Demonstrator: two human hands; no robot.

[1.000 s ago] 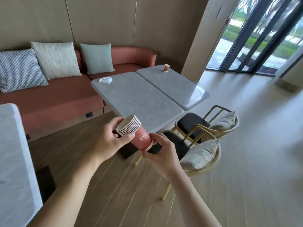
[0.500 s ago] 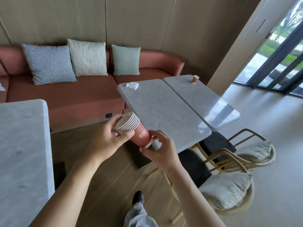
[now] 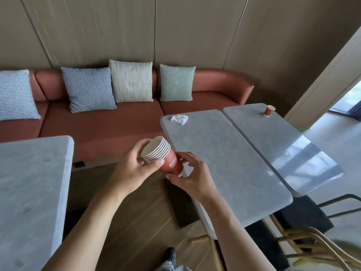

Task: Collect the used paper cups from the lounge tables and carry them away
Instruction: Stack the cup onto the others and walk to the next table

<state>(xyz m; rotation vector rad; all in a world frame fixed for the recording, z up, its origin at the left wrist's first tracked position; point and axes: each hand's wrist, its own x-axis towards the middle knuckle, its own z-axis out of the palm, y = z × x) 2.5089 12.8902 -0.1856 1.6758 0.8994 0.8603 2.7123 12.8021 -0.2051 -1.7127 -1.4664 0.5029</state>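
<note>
We've got the cup stack (image 3: 163,157) tilted, rims toward us. Left hand (image 3: 132,169) curls around the rim end; right hand (image 3: 192,178) pinches the base. Past our right fingers (image 3: 188,156): grey table (image 3: 224,163), crumpled tissue (image 3: 179,119). Farther right, second table (image 3: 289,149), one upright red cup (image 3: 269,110) at its far end.

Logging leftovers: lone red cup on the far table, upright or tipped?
Upright. The paper cup stands on its narrow base at the far table's back edge, rim up. Contents cannot be told.
</note>
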